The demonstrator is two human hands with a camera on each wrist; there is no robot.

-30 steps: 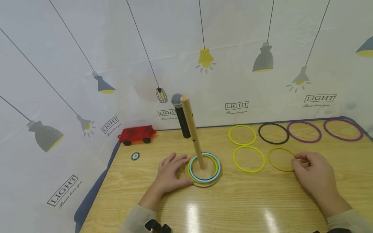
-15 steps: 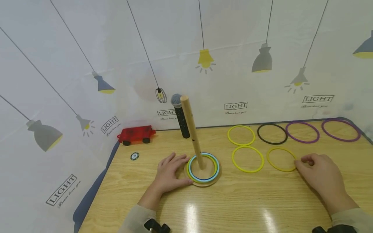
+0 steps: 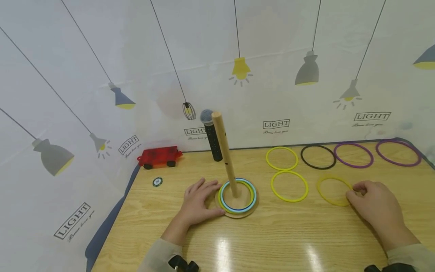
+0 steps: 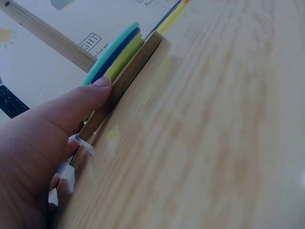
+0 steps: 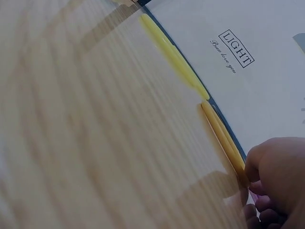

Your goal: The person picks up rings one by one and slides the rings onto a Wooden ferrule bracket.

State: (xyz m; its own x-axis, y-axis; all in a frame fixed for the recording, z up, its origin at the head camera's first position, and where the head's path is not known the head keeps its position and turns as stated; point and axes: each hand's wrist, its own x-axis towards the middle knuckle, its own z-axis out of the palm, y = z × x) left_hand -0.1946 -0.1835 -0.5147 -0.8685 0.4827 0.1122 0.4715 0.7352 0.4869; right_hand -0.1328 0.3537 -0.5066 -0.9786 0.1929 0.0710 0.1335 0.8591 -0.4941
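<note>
On the table stands a wooden ring-toss stand: an upright peg (image 3: 223, 151) on a round base (image 3: 238, 216). Light blue, dark blue and yellow-green rings lie around the peg's foot; the light blue ring (image 3: 250, 206) is on top. My left hand (image 3: 198, 202) holds the base's left edge, its thumb (image 4: 97, 90) against the side. My right hand (image 3: 377, 204) pinches the right edge of a darker yellow ring (image 3: 321, 194) between thumb and fingers. The right wrist view shows that ring (image 5: 221, 138) low over the tabletop, its far end beside another yellow ring (image 5: 174, 57).
Two yellow rings, one at the back (image 3: 268, 162) and one nearer (image 3: 273, 189), lie right of the stand. A black ring (image 3: 301, 156) and two purple rings (image 3: 353, 165) line the back edge. A microphone (image 3: 212, 141), a red toy car (image 3: 159, 157) and a round chip (image 3: 158, 181) are leftward.
My right hand has shifted slightly rightward, and the ring in its fingers has moved right and a little nearer. My left hand stays at the stand's base.
</note>
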